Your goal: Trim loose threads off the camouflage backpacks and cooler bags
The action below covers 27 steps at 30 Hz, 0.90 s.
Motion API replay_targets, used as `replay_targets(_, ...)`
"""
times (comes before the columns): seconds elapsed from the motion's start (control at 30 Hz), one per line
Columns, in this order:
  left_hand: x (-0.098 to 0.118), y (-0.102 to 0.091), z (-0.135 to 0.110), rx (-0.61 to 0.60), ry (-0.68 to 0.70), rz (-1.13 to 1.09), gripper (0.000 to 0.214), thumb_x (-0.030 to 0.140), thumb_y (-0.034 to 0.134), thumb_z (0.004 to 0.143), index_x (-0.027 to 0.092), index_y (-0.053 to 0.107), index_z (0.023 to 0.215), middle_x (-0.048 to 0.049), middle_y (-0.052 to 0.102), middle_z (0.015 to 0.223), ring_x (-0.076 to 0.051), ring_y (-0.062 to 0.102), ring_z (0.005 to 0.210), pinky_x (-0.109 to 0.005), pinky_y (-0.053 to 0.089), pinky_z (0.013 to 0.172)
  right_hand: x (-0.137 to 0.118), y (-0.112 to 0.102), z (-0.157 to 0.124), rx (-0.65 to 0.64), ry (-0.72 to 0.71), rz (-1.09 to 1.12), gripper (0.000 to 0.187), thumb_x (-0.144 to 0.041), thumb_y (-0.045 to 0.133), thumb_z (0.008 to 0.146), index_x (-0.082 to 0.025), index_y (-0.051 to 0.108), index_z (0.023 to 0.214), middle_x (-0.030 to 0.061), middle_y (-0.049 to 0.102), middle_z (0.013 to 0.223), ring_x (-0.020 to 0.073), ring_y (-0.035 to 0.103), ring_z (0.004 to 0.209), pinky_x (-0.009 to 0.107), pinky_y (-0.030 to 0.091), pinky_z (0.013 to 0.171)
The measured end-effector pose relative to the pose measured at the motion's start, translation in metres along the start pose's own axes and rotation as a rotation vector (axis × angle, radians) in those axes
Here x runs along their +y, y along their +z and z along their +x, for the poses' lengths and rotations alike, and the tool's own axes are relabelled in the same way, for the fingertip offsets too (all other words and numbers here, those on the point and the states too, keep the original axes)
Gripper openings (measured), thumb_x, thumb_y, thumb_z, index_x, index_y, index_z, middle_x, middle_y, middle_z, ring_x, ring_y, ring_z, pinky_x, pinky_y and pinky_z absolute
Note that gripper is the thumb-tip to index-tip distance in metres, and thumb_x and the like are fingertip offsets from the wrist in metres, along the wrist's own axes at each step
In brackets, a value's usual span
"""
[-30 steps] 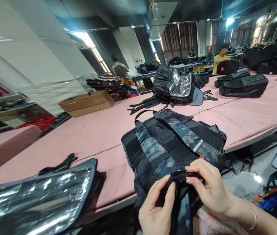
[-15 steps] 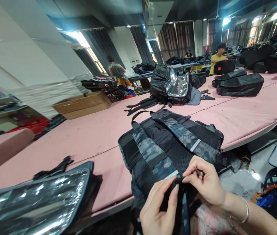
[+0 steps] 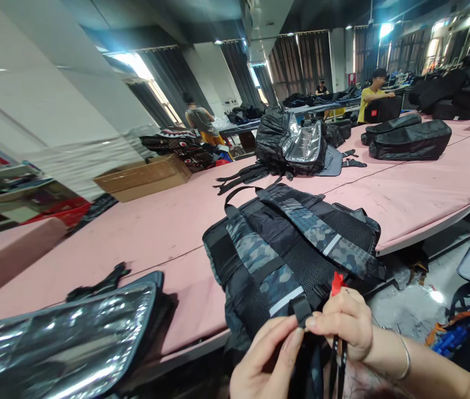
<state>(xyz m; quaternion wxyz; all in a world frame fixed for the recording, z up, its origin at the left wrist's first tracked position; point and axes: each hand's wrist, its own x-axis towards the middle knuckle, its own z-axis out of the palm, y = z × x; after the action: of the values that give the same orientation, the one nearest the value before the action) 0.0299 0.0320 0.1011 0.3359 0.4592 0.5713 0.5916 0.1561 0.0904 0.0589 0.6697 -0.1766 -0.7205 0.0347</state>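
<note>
A backpack [image 3: 276,238] with camouflage shoulder straps lies back side up at the pink table's near edge. My left hand [image 3: 266,354] is closed, thumb and finger pinching a black webbing strap [image 3: 300,308] below the shoulder strap's grey reflective band [image 3: 287,300]. At the same spot, my right hand [image 3: 345,321] pinches the strap's other side, the fingertips nearly touching. Tucked in the right palm is a slim tool with a red end [image 3: 337,282] above and two dark prongs [image 3: 338,360] below, perhaps thread snips. The strap's lower part is hidden behind my fingers.
A bag with a shiny silver lining [image 3: 64,338] lies at the near left. Further back are another backpack [image 3: 274,138], black bags [image 3: 411,141] and a cardboard box [image 3: 143,177]. Several people work beyond, one in a yellow shirt [image 3: 365,102]. More bags lie on the floor at right.
Both hands have shifted slightly down, still pinching the strap. The right hand has turned, and the tool's red end and dark prongs now show. The webbing is now visible above the fingertips.
</note>
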Motion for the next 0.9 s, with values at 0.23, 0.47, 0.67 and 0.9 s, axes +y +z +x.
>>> replay_targets(0.23, -0.011, -0.004, 0.001, 0.167, -0.15, -0.132, 0.028, 0.037, 0.081, 0.046, 0.017, 0.071, 0.063, -0.0033, 0.066, 0.072, -0.014, 0.06, 0.067, -0.02, 0.051, 0.064, -0.006, -0.004, 0.013, -0.123, 0.301, 0.159, 0.007, -0.022, 0.058, 0.081, -0.018, 0.059, 0.086, 0.0003, 0.058, 0.068, 0.0096, 0.054, 0.06, 0.02, 0.042, 0.054)
replay_targets(0.47, -0.016, -0.003, 0.005, 0.292, -0.176, -0.193, 0.031, 0.038, 0.081, 0.044, 0.017, 0.071, 0.065, 0.0002, 0.062, 0.061, -0.008, 0.052, 0.054, -0.015, 0.046, 0.053, -0.009, -0.018, 0.002, -0.22, 0.381, -0.091, 0.02, -0.024, 0.048, 0.088, -0.018, 0.051, 0.107, 0.007, 0.062, 0.09, 0.0165, 0.057, 0.083, 0.029, 0.046, 0.073)
replay_targets(0.67, -0.014, 0.002, 0.002, 0.281, -0.169, -0.191, 0.03, 0.037, 0.081, 0.044, 0.017, 0.071, 0.064, 0.0007, 0.061, 0.06, -0.007, 0.051, 0.054, -0.014, 0.046, 0.054, -0.008, -0.015, 0.005, -0.225, 0.232, -0.204, 0.019, -0.02, 0.05, 0.086, -0.015, 0.054, 0.104, 0.0078, 0.064, 0.086, 0.0169, 0.059, 0.077, 0.029, 0.047, 0.067)
replay_targets(0.9, -0.019, 0.006, 0.002, 0.319, -0.179, -0.246, 0.03, 0.036, 0.082, 0.044, 0.018, 0.071, 0.065, 0.0011, 0.062, 0.062, -0.007, 0.052, 0.055, -0.014, 0.046, 0.054, -0.012, -0.012, 0.004, -0.198, 0.198, -0.3, 0.017, -0.016, 0.051, 0.084, -0.014, 0.057, 0.101, 0.0075, 0.064, 0.083, 0.017, 0.058, 0.074, 0.029, 0.045, 0.064)
